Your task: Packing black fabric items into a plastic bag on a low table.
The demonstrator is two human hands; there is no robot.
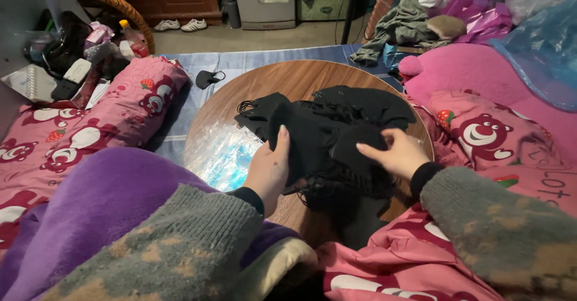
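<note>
Here both hands, left hand [268, 167] and right hand [398, 154], pinch black face masks [327, 130] piled near the round tabletop's [270, 82] right edge.

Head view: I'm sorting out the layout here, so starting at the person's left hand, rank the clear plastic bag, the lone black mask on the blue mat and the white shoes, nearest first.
From the left hand:
1. Clear plastic bag, beside it on the round table.
2. Lone black mask, beyond the table on the blue mat.
3. White shoes, far back on the floor by the cabinet.

Counter [288, 79]: centre, on the mat [240, 60].
Mask pile [336, 133]: on counter, right half.
Plastic packet [225, 157]: on counter, left of pile.
Single mask [207, 79]: on mat, behind counter.
Shoes [180, 24]: floor, far behind.
</note>
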